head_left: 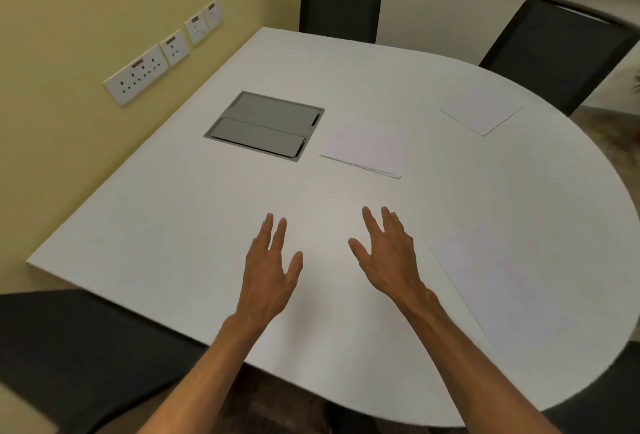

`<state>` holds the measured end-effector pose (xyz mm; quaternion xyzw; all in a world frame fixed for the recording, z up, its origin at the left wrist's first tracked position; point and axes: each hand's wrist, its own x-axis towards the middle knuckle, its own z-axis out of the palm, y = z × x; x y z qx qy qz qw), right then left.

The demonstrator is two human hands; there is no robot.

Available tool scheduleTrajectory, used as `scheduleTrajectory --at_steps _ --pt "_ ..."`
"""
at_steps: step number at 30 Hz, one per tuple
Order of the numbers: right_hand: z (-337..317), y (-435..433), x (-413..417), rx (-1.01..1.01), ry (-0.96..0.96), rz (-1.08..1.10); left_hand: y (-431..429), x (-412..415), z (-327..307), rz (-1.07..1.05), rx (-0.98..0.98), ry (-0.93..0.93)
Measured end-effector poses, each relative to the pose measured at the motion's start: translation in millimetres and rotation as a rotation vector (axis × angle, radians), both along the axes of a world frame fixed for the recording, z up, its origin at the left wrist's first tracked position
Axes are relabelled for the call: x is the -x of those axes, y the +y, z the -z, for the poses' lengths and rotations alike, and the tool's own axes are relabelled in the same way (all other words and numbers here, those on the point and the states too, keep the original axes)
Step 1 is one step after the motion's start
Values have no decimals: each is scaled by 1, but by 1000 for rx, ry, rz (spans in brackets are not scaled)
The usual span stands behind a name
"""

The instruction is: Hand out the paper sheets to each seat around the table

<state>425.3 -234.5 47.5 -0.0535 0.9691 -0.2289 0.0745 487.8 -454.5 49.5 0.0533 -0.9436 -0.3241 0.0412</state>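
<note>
paper sheets [363, 153] lie in a small stack near the middle of the frame, flat on the white table [173, 225], just right of a grey hatch [265, 123] set into the tabletop. the stack's lower edge shows a few layers slightly fanned. a far sheet [481, 109] lies alone in the upper right, near the table's curved edge, in front of the right chair [561, 49]. a near sheet [519, 281] lies at the lower right, angled, close to the rounded rim. the left hand [270, 271] and the right hand [388, 257] reach out over bare tabletop in the lower middle of the frame, palms down, fingers straight and spread, thumbs pointing toward each other; neither holds anything, and whether they touch the surface cannot be told. both are well apart from the stack, and the right hand is near the left edge of the near sheet. a second dark chair [341, 5] stands at the top centre. wall sockets [138, 75] line the yellow wall at the upper left.
</note>
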Motion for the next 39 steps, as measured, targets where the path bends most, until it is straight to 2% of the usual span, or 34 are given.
scheduleTrajectory --at_steps 6,13,22,29,33,39 --pt "20 31 84 -12 -77 74 19 85 30 -10 -72 -84" --pt "42 55 173 118 -121 265 30 172 54 -143 -395 -187" --pt "92 69 261 183 -162 463 27 303 97 -154 -502 -259" --pt "133 75 320 350 -232 669 12 412 138 -366 -675 -387" --pt "150 80 354 471 -233 788 7 466 161 -439 -721 -420" --pt "169 87 388 530 -215 910 9 523 187 -519 -650 -468"
